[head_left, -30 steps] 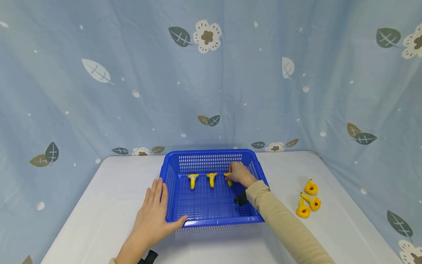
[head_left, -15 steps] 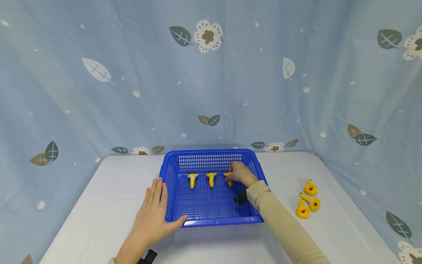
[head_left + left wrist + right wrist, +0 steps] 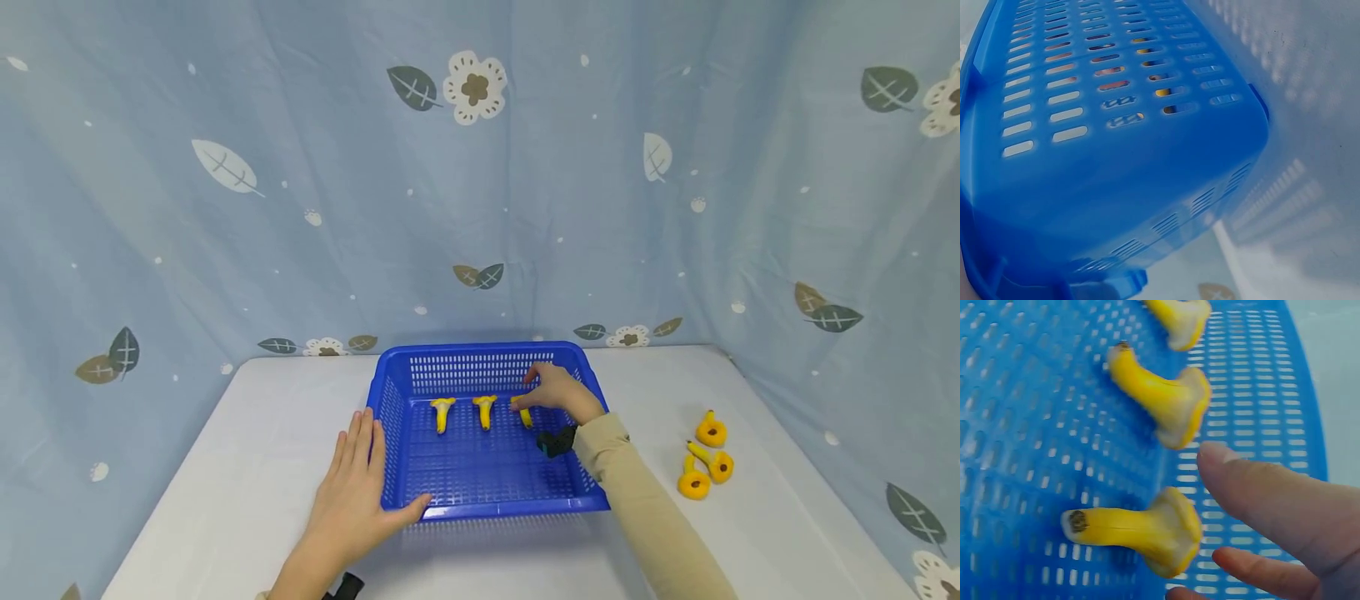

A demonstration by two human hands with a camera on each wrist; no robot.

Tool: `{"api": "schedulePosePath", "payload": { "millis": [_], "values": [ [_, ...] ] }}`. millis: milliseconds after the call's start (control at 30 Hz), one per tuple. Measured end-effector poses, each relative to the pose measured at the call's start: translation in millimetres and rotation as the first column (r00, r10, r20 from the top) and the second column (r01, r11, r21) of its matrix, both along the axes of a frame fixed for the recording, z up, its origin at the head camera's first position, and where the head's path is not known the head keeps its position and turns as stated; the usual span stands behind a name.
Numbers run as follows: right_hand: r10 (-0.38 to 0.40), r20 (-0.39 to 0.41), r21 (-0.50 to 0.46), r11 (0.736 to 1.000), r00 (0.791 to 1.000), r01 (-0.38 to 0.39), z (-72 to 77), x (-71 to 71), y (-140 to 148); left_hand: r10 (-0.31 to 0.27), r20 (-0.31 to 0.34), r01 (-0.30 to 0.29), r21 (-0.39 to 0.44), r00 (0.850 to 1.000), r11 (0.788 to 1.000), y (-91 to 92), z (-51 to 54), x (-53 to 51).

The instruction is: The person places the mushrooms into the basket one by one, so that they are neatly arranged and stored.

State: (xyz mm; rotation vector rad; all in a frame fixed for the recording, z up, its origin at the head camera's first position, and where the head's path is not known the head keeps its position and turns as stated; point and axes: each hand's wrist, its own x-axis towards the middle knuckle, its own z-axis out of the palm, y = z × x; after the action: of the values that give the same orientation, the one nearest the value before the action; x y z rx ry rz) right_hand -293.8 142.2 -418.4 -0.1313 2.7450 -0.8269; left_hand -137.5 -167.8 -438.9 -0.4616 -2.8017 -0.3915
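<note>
A blue plastic basket (image 3: 495, 507) stands on the table with three yellow mushrooms lying in a row near its back wall: a left mushroom (image 3: 442, 414), a middle mushroom (image 3: 485, 411) and a right mushroom (image 3: 1141, 532). My right hand (image 3: 558, 392) is over the right mushroom, thumb and fingers spread; in the right wrist view they stand apart from its cap. My left hand (image 3: 348, 492) lies flat along the basket's left side, fingers straight, thumb at the front rim. The left wrist view shows the basket's slotted wall (image 3: 1116, 156).
Three more yellow mushrooms lie close together on the white table to the right of the basket: a back one (image 3: 711, 431), a middle one (image 3: 721, 467) and a front one (image 3: 693, 484). A blue patterned curtain (image 3: 480, 208) hangs behind the table.
My right hand has let go of the right mushroom, its fingers parting and shifting slightly right. That mushroom stays in the basket. The left hand keeps its place at the rim.
</note>
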Motion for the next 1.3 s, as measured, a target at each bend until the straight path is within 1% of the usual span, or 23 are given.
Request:
{"api": "schedulePosePath", "payload": {
  "millis": [133,267,467,567,667,867,1100,1200,1300],
  "values": [
    [-0.019,-0.022,-0.012,1.000,1.000,0.019,2.9,1.6,3.5,0.005,-0.004,-0.005,-0.004,1.000,1.000,1.0,-1.9,0.0],
    [-0.021,-0.040,-0.027,0.999,0.999,0.020,5.5,2.6,5.9,0.009,0.003,-0.009,-0.002,1.000,1.000,1.2,-2.2,0.0],
    [-0.017,-0.107,-0.074,0.997,0.994,0.009,11.3,4.5,11.5,0.011,-0.007,-0.011,0.002,1.000,1.000,1.6,-1.4,0.3],
    [-0.034,-0.138,-0.120,0.993,0.990,0.017,15.9,9.0,14.4,0.013,-0.010,-0.013,-0.002,1.000,1.000,1.0,-1.9,-0.8],
    [-0.049,-0.189,-0.166,0.986,0.981,0.017,22.1,17.3,17.6,0.016,-0.006,-0.016,-0.001,1.000,1.000,0.7,-2.6,-1.4],
    [-0.066,-0.310,-0.224,0.975,0.948,-0.005,37.4,40.5,26.0,0.019,-0.005,-0.019,-0.005,1.000,1.000,0.7,-3.1,-1.3],
    [-0.110,-0.409,-0.292,0.956,0.906,-0.016,52.8,68.5,41.8,0.023,-0.003,-0.023,-0.011,1.000,1.000,1.5,-1.7,-0.4],
    [-0.144,-0.453,-0.331,0.944,0.880,-0.015,54.3,78.5,52.4,0.021,0.002,-0.021,-0.002,1.000,1.000,2.6,-1.1,0.2],
    [-0.188,-0.511,-0.364,0.931,0.839,-0.013,54.3,86.7,65.3,0.022,0.008,-0.022,0.001,1.000,1.000,3.3,-0.6,0.4]
  ]
}}
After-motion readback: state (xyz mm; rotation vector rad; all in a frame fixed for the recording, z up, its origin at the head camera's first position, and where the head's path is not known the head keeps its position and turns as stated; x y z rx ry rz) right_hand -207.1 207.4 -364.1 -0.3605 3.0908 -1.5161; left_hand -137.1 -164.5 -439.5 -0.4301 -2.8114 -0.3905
